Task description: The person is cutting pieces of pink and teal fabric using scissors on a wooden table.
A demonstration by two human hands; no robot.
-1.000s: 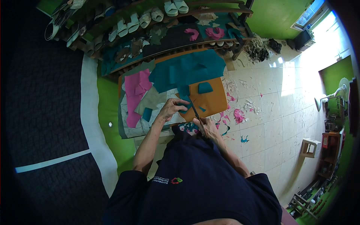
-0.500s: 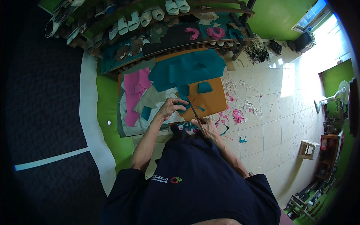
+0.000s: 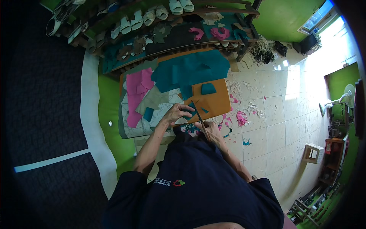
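Note:
My right hand (image 3: 212, 130) is closed round the handles of a pair of scissors (image 3: 199, 115), whose long dark blades point away from me over the table. Between the bent fingers and thumb of my left hand (image 3: 176, 114) is a small teal piece of material (image 3: 191, 108), held beside the blades and partly hidden by the fingers. A teal offcut (image 3: 205, 110) lies just right of the scissors. Farther off rest a folded teal piece (image 3: 208, 89) and a large teal sheet (image 3: 190, 70).
On the orange-topped table (image 3: 221, 100) are pink material (image 3: 135, 95) and a grey-green sheet (image 3: 154, 99). Behind stands a rack of sandals (image 3: 136, 21). Pink scraps (image 3: 241, 118) and pale shavings litter the tiled floor (image 3: 274, 122). A white fan (image 3: 347, 93) is at the right.
My left hand and the teal piece have shifted slightly right and nearer to me. The scissors stay almost in place in my right hand.

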